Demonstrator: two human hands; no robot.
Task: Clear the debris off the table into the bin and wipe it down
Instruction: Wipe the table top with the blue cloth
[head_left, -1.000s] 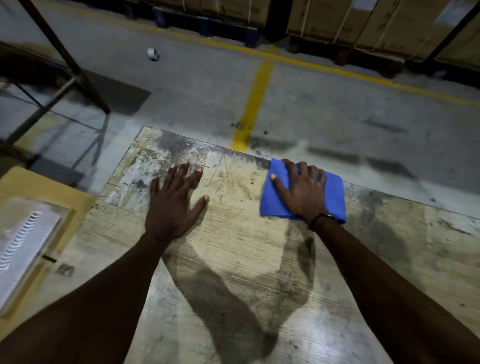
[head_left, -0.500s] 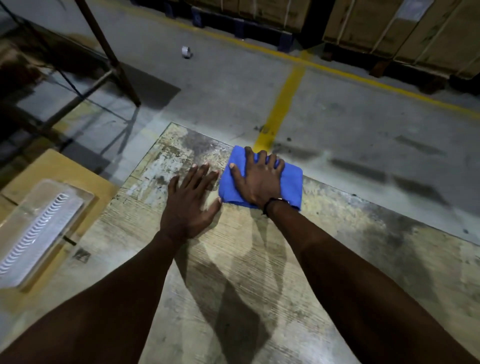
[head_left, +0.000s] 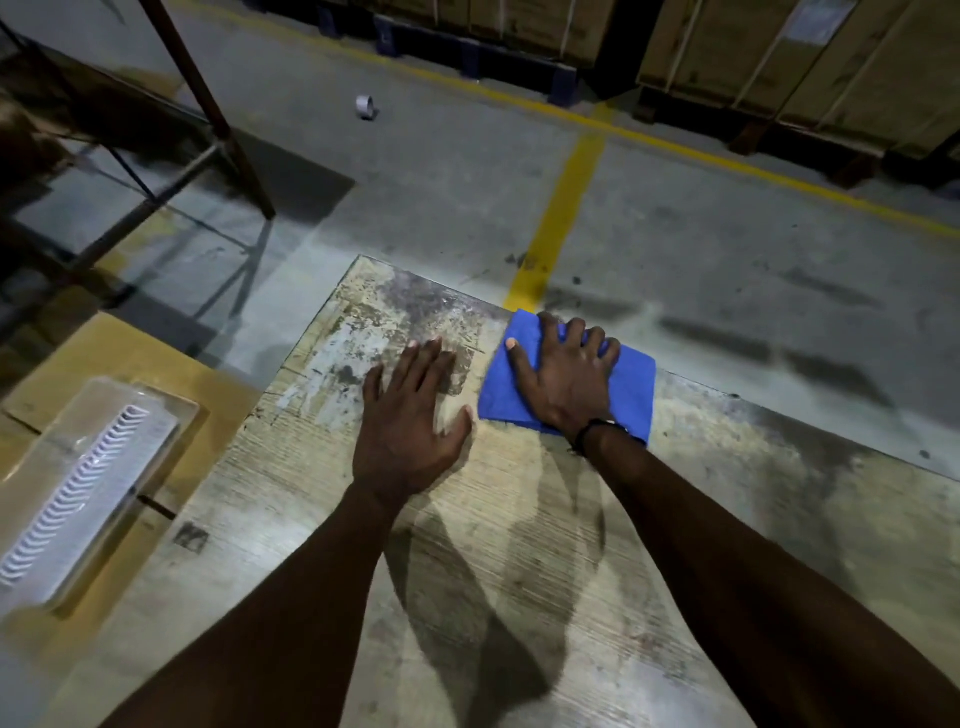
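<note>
Leftward along the far edge of the counter the blue cloth has slid under the right hand, ending just beside the left hand — which has kept its flat, straight-fingered rest on the stained corner. Right fingers are spread and bent slightly, pressing the cloth down. Left of the counter sits a cardboard box carrying a clear plastic package; beyond — a tape roll on the floor.
</note>
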